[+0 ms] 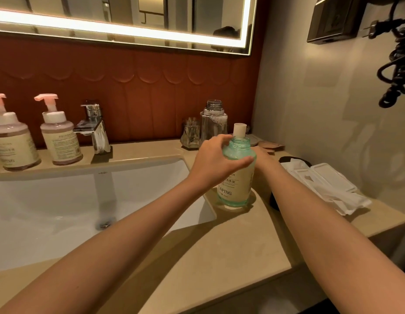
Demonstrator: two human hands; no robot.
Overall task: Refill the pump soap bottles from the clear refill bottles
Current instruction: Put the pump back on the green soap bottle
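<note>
**One uncapped green bottle point(236, 184) held beside the basin point(61, 200)**

Across the top runs a mirror point(120, 19) with a glowing border, set above a rust-red wall panel point(151, 87) pressed into scalloped shapes. Below it, the glossy white rectangular basin is sunk into a smooth beige, stone-like surface point(219, 245). A square chrome faucet point(95, 128) stands behind the basin. Left of the faucet are two pump bottles point(60, 137) point(12, 141) with pink heads and cream labels.

The green bottle stands on the surface, just right of the basin's corner. It is translucent teal with round shoulders, a cream label and an open neck. The left hand point(216, 165) grips its shoulder, fingers curled round the far side and thumb across the front. The right hand point(264, 156) reaches behind the bottle, and I cannot tell how its fingers lie.

Behind them a clear refill bottle point(214, 123) stands upright, its threaded neck open. A short white tube point(239, 129) shows just past the green neck.
</note>
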